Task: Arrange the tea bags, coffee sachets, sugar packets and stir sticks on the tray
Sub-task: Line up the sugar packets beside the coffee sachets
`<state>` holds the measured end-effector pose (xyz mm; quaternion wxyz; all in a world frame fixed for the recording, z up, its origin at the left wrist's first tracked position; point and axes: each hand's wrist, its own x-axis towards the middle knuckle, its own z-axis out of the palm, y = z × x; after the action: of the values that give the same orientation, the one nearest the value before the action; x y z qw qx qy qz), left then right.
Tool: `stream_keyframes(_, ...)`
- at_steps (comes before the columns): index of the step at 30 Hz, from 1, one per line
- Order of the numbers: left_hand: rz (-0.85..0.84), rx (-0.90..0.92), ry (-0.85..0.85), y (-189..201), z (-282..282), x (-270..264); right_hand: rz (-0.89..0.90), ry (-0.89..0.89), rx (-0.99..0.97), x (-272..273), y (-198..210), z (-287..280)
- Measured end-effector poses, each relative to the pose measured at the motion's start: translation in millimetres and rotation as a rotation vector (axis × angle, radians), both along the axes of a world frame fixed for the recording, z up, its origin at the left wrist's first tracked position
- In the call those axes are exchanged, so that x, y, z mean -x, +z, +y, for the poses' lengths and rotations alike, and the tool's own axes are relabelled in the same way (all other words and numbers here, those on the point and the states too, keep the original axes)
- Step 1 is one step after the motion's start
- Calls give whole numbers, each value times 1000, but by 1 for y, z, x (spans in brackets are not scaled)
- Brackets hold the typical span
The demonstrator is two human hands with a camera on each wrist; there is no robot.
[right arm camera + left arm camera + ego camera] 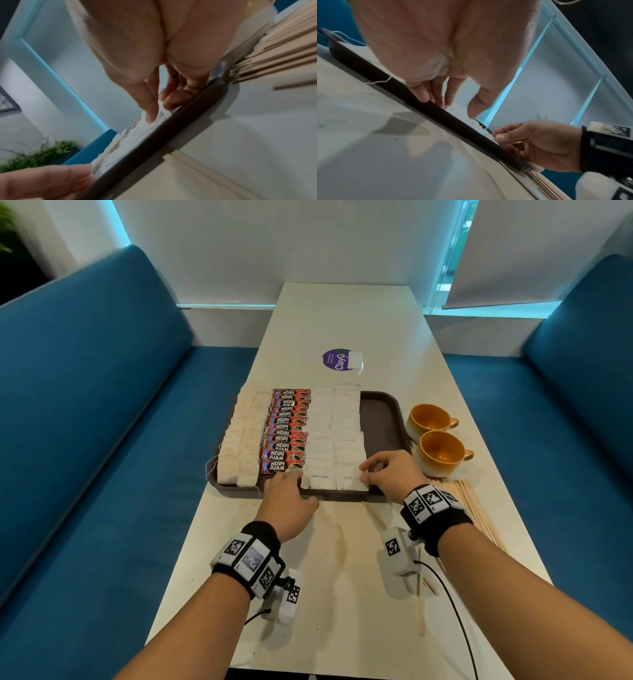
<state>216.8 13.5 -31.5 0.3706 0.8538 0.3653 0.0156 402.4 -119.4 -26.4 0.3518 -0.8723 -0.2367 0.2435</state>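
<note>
White sugar packets point(334, 436) were laid in two overlapping rows on the brown tray point(383, 419), beside coffee sachets point(284, 433); the nearest packet point(352, 479) was pinched by the right hand point(390, 474), the left hand point(287, 498) resting flat with relaxed fingers.

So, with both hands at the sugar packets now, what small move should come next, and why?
Probably let go and reach the right hand to the stir sticks: they lie on the table beside the tray, whose right strip is bare, while the sugar packets fill their columns.

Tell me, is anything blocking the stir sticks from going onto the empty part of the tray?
Only the right hand lies between the stir sticks and the bare strip of tray. The cups sit farther back.
</note>
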Motion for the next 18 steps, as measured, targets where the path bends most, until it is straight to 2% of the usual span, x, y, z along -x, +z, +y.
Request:
stream_keyframes(3, -92, 52, 42, 4, 11, -4, -27, -66, -38, -2, 0, 1)
stream_keyframes(8, -135, 48, 78, 22, 40, -35, 10, -52, 44, -9, 1, 11)
stream_keyframes(12, -71, 89, 59, 31, 61, -65, 40, -6, 94, -17, 8, 23)
stream_keyframes(18, 44, 56, 19, 21, 81, -94, 82, 18, 124, -28, 2, 38)
